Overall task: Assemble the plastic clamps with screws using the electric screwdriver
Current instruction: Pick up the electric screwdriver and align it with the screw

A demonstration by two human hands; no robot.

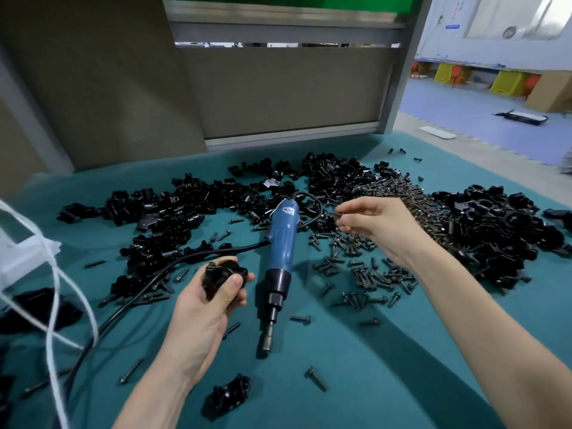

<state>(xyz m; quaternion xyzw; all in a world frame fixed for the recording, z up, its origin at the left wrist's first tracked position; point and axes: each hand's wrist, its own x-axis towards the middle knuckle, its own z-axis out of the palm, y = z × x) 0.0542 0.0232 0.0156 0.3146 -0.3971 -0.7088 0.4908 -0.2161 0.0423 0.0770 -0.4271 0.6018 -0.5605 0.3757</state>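
My left hand point(206, 308) grips a black plastic clamp point(220, 275) just left of the blue electric screwdriver point(280, 252), which lies flat on the teal cloth with its bit pointing toward me. My right hand point(376, 222) hovers above the loose screws and pinches a dark screw point(333, 214) between thumb and fingers. A big heap of screws point(411, 199) lies behind that hand, and scattered screws point(371, 274) lie below it. Black clamp parts point(173, 212) are piled at the left and back.
Another pile of black clamps point(501, 230) sits at the right. One clamp point(230, 394) lies near the front edge. The screwdriver's black cable point(148, 280) runs left across the teal cloth point(356, 366). White cord point(55, 298) hangs at the far left. A grey partition point(278, 97) stands behind.
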